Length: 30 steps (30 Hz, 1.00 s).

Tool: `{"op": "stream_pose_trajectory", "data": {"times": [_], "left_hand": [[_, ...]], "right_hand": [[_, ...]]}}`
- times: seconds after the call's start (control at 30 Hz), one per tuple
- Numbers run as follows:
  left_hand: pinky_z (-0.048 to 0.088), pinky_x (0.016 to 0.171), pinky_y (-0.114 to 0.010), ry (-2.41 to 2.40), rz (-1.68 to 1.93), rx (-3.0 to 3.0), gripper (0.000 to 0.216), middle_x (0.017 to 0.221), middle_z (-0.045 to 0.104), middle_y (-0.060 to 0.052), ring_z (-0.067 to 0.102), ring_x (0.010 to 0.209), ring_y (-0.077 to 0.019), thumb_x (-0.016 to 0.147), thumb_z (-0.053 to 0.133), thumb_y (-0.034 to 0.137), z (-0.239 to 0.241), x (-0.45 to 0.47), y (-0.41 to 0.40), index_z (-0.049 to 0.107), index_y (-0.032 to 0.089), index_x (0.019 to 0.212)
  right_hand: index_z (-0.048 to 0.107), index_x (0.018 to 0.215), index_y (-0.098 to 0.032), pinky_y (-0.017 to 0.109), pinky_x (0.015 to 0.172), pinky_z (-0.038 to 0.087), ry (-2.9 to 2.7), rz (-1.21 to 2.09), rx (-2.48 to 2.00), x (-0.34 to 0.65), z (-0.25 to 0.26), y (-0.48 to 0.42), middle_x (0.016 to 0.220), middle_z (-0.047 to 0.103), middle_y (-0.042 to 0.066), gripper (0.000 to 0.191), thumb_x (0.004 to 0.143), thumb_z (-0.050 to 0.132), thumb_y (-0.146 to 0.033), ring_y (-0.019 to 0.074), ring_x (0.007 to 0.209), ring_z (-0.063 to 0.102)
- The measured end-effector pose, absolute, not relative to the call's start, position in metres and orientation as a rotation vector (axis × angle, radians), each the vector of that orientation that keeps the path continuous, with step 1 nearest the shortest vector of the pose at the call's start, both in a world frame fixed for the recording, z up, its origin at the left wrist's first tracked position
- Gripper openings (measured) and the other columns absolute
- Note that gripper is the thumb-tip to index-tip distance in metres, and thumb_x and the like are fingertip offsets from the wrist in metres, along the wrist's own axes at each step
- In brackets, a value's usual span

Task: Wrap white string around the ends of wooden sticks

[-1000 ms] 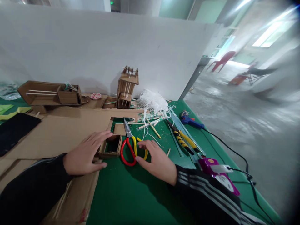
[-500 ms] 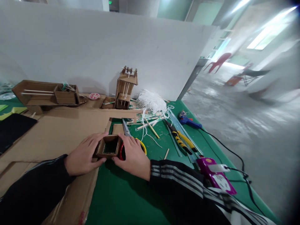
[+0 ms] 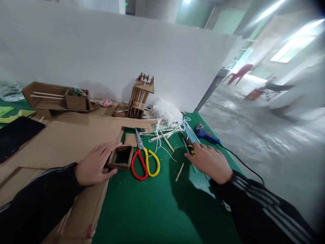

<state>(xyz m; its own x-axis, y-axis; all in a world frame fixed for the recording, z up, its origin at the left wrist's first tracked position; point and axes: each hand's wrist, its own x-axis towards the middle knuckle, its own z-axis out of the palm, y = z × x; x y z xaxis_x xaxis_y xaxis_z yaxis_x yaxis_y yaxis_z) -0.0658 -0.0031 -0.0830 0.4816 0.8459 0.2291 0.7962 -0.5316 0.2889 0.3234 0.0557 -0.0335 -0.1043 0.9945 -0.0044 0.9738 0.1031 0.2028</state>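
Note:
My left hand [image 3: 94,164] grips the left side of a small open cardboard box [image 3: 122,158], thumb at its front and fingers along its far edge. The box sits where the brown cardboard sheet [image 3: 63,142] meets the green table [image 3: 157,206]. Just right of the box lie scissors [image 3: 144,160] with one red and one yellow handle, untouched. My right hand [image 3: 209,162] lies further right with fingers stretched flat over yellow-and-black pliers [image 3: 189,145], hiding their handles.
At the back stand a cardboard tower model [image 3: 141,96] and a long cardboard boat-like model [image 3: 54,98]. A tangle of white string [image 3: 166,110], a blue glue gun [image 3: 205,134] with its cord, and a loose wooden stick [image 3: 179,172] lie nearby. The table's right edge is close.
My right hand left the box and scissors and moved right onto the pliers. The scissors now lie uncovered. My left hand stays on the box.

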Motion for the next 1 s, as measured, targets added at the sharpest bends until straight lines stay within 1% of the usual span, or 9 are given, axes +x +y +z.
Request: {"op": "stream_pose_trajectory", "data": {"times": [0.2,0.37,0.5,0.63,0.7,0.77,0.83,0.9,1.0], "left_hand": [[0.035,0.11,-0.049,1.424,0.545,2.58,0.078,0.145,0.044,-0.014,0.041,0.132,-0.0322,0.079,0.063,0.031,-0.083,-0.066,-0.004,0.024,0.019,0.145],[0.035,0.11,-0.05,1.417,0.556,2.579,0.077,0.144,0.045,-0.014,0.043,0.131,-0.0327,0.079,0.063,0.032,-0.083,-0.067,-0.004,0.024,0.019,0.145],[0.035,0.109,-0.05,1.435,0.511,2.581,0.076,0.144,0.044,-0.015,0.042,0.131,-0.0323,0.08,0.062,0.032,-0.083,-0.067,-0.004,0.023,0.018,0.144],[0.034,0.11,-0.049,1.442,0.505,2.59,0.076,0.144,0.044,-0.015,0.042,0.131,-0.0324,0.08,0.062,0.032,-0.083,-0.066,-0.004,0.023,0.018,0.144],[0.034,0.11,-0.049,1.435,0.512,2.59,0.077,0.143,0.045,-0.015,0.042,0.131,-0.0325,0.08,0.062,0.032,-0.082,-0.066,-0.003,0.023,0.017,0.144],[0.034,0.11,-0.049,1.431,0.515,2.59,0.076,0.143,0.045,-0.015,0.042,0.131,-0.0322,0.08,0.062,0.031,-0.082,-0.065,-0.003,0.023,0.017,0.144],[0.034,0.11,-0.049,1.427,0.521,2.591,0.076,0.143,0.045,-0.015,0.042,0.131,-0.0321,0.08,0.062,0.031,-0.082,-0.065,-0.003,0.023,0.018,0.144],[0.034,0.11,-0.049,1.423,0.523,2.591,0.076,0.143,0.045,-0.014,0.042,0.131,-0.0323,0.08,0.062,0.031,-0.083,-0.066,-0.003,0.024,0.019,0.144],[0.034,0.11,-0.049,1.418,0.512,2.595,0.076,0.144,0.043,-0.015,0.041,0.132,-0.0321,0.081,0.062,0.031,-0.084,-0.066,-0.003,0.023,0.018,0.144]], "right_hand": [[0.052,0.117,-0.014,0.039,0.073,0.04,2.132,0.253,2.051,0.326,-0.055,0.066,0.103,0.069,0.016,0.036,0.088,0.053,-0.036,0.0342,0.095,0.065],[0.052,0.113,-0.013,0.038,0.071,0.04,2.146,0.25,2.103,0.323,-0.056,0.072,0.104,0.068,0.015,0.034,0.083,0.05,-0.029,0.0334,0.096,0.064],[0.046,0.123,-0.012,0.04,0.08,0.04,2.188,0.256,2.135,0.319,-0.052,0.064,0.107,0.067,0.016,0.045,0.083,0.048,-0.031,0.0336,0.106,0.06],[0.047,0.125,-0.017,0.044,0.09,0.038,2.379,0.117,2.15,0.311,-0.034,0.037,0.109,0.066,0.012,0.047,0.08,0.051,-0.032,0.0314,0.111,0.057],[0.048,0.125,-0.02,0.046,0.094,0.038,2.544,-0.002,2.064,0.305,-0.019,0.016,0.109,0.065,0.01,0.048,0.078,0.053,-0.03,0.0304,0.11,0.056],[0.05,0.124,-0.023,0.043,0.094,0.04,2.734,-0.201,1.835,0.298,-0.006,-0.007,0.114,0.063,0.008,0.046,0.078,0.054,-0.026,0.0277,0.11,0.055],[0.052,0.125,-0.024,0.041,0.095,0.042,2.859,-0.351,1.549,0.289,0.0,-0.027,0.116,0.062,0.006,0.052,0.073,0.055,-0.017,0.0268,0.111,0.052],[0.056,0.122,-0.024,0.043,0.096,0.042,2.887,-0.444,1.391,0.278,-0.005,-0.04,0.112,0.064,0.005,0.054,0.069,0.057,-0.013,0.027,0.107,0.053],[0.057,0.124,-0.021,0.046,0.096,0.042,2.9,-0.508,1.328,0.261,-0.025,-0.047,0.112,0.064,0.006,0.053,0.072,0.058,-0.013,0.0273,0.104,0.052]]}}
